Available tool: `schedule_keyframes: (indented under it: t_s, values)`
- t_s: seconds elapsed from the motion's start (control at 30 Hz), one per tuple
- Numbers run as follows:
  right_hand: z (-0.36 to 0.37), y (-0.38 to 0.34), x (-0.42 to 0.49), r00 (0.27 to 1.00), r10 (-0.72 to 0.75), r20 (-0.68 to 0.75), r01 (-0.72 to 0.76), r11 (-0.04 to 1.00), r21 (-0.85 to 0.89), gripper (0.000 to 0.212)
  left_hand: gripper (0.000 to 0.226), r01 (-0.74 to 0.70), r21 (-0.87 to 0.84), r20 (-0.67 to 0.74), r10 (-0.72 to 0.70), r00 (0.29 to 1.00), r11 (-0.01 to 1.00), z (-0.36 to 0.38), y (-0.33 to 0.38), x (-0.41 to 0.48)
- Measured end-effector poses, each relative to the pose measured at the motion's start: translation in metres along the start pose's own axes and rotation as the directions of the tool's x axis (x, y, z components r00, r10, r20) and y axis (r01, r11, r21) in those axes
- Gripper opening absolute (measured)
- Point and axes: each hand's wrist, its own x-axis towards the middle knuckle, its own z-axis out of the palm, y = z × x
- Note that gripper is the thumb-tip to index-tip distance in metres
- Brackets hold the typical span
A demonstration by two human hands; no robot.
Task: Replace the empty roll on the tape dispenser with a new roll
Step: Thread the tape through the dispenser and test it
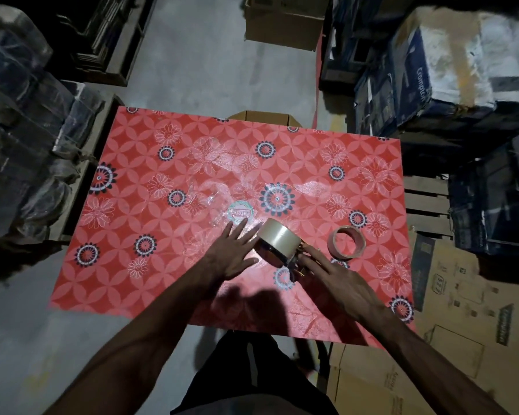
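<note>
A full roll of clear tape sits mounted on the tape dispenser, which rests on the red patterned table. My left hand lies flat with fingers spread, its fingertips close to the roll's left side. My right hand reaches to the dispenser's handle end, fingers touching it. An empty cardboard core lies on the table just right of the dispenser. A crumpled clear wrapper with a round label lies beyond my left hand.
Plastic-wrapped bundles are stacked at the left of the table. Cardboard boxes stand at the right, with more cartons behind. An open box sits past the table's far edge.
</note>
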Motion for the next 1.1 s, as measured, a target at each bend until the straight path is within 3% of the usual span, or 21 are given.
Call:
schedule_keyframes:
  t_s: [0.1, 0.17, 0.27, 0.4, 0.5, 0.63, 0.73, 0.97, 1.1]
  values:
    - [-0.001, -0.008, -0.004, 0.998, 0.049, -0.030, -0.048, 0.998, 0.039, 0.091, 0.082, -0.010, -0.026, 0.046, 0.011, 0.999, 1.000, -0.012, 0.002, 0.008]
    - [-0.013, -0.016, -0.003, 0.993, 0.093, -0.072, -0.086, 0.992, 0.098, 0.070, 0.099, 0.027, -0.092, 0.039, -0.024, 0.999, 0.995, -0.014, -0.007, 0.011]
    - [-0.037, -0.026, 0.002, 0.987, 0.136, -0.091, -0.126, 0.986, 0.112, 0.075, 0.106, 0.023, -0.108, 0.043, -0.018, 0.999, 0.994, -0.012, -0.015, 0.014]
    - [-0.058, -0.040, 0.010, 0.992, 0.120, -0.038, -0.120, 0.993, 0.010, 0.094, 0.104, 0.027, -0.090, 0.031, -0.025, 0.999, 0.996, -0.012, -0.017, 0.017]
    - [-0.048, -0.039, 0.022, 0.996, 0.041, -0.078, -0.051, 0.989, -0.137, 0.072, 0.100, 0.044, -0.089, 0.061, -0.039, 0.997, 0.995, -0.019, -0.021, 0.018]
    - [-0.050, -0.031, 0.032, 0.998, -0.060, 0.014, 0.062, 0.959, -0.277, 0.084, 0.098, 0.063, -0.109, 0.068, -0.056, 0.996, 0.992, -0.026, -0.017, 0.018]
    - [-0.067, -0.037, 0.036, 0.990, -0.106, 0.089, 0.127, 0.951, -0.282, 0.093, 0.096, 0.080, -0.128, 0.080, -0.070, 0.994, 0.989, -0.026, -0.015, 0.017]
    - [-0.075, -0.054, 0.061, 0.987, -0.030, 0.160, 0.068, 0.970, -0.234, 0.063, 0.074, 0.093, -0.177, 0.081, -0.079, 0.994, 0.980, -0.026, -0.016, 0.014]
    - [-0.070, -0.048, 0.080, 0.978, -0.031, 0.206, 0.069, 0.981, -0.180, 0.057, 0.077, 0.095, -0.180, 0.081, -0.081, 0.993, 0.979, -0.024, -0.019, 0.015]
